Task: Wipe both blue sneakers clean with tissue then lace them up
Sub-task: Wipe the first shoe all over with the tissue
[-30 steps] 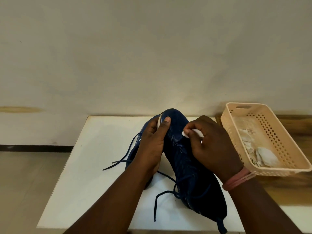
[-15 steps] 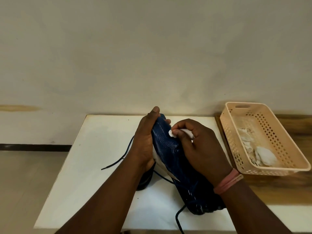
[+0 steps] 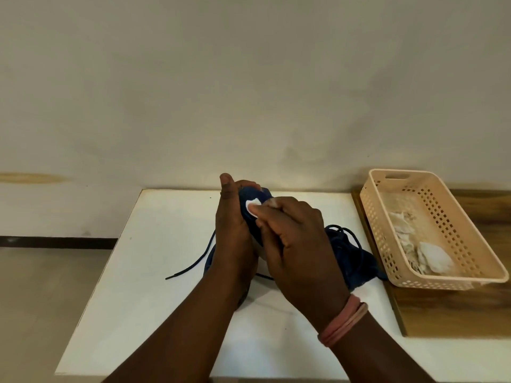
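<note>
A blue sneaker (image 3: 348, 258) is held over the white table (image 3: 154, 258), its toe up between my hands and its heel end lying out to the right with loose dark laces. My left hand (image 3: 232, 230) grips the toe end from the left, thumb pointing up. My right hand (image 3: 296, 244) pinches a small white tissue (image 3: 252, 208) and presses it against the toe. A second blue sneaker (image 3: 210, 261) lies on the table behind my left wrist, mostly hidden; its lace (image 3: 190, 264) trails left.
A peach plastic basket (image 3: 442, 277) with crumpled used tissues (image 3: 423, 250) stands at the right on a wooden surface (image 3: 456, 313). The table's back edge meets a plain wall. Floor lies to the left of the table.
The sneaker has been turned so its heel swings out to the right. Both hands and the tissue moved up and left onto the toe end.
</note>
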